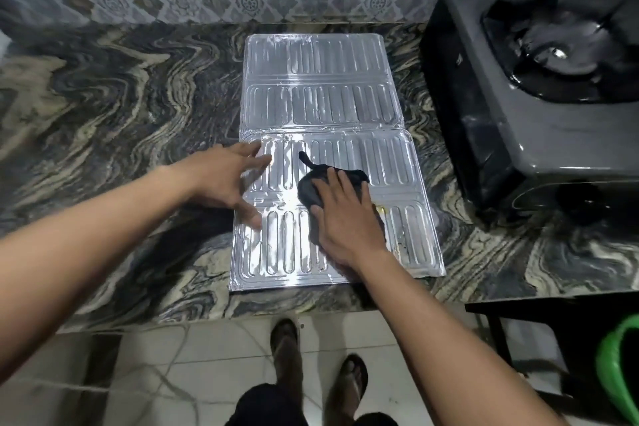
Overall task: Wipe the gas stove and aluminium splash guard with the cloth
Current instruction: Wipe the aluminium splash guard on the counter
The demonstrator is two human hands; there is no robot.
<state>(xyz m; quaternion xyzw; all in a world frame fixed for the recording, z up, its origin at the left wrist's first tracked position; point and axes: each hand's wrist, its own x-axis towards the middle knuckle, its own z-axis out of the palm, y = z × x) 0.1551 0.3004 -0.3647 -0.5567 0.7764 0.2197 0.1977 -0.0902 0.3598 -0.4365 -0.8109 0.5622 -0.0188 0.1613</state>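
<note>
- The guard [321, 107] lies flat on the tabletop [114, 107], unfolded into panels, with the stove [518, 107] just beside it on my right.
- My right hand [345, 218] is spread flat on the cloth [311, 187], pressing it onto the near panel. The fingers are extended rather than curled, so I am pinning the cloth, not clutching it.
- My left hand [231, 176] rests splayed and empty on the guard's left edge, fingers open, steadying the sheet.
- The guard looks like thin embossed foil: light, easily dented, and likely to skate on the polished stone. I judge it needs holding down at an edge, as my left hand does, not lifting by a corner, which could crease it at the fold lines.
- The cloth is dark, soft and limp, with a loose tail trailing toward the far panel. It should follow the ribs under a flat palm.
- A yellowish smear shows just right of the cloth, near my right hand; that spot probably wants firmer rubbing, but gently, since the ridges could flatten.
- The far panels and the stove look still to be wiped, as far as I can judge.
</note>
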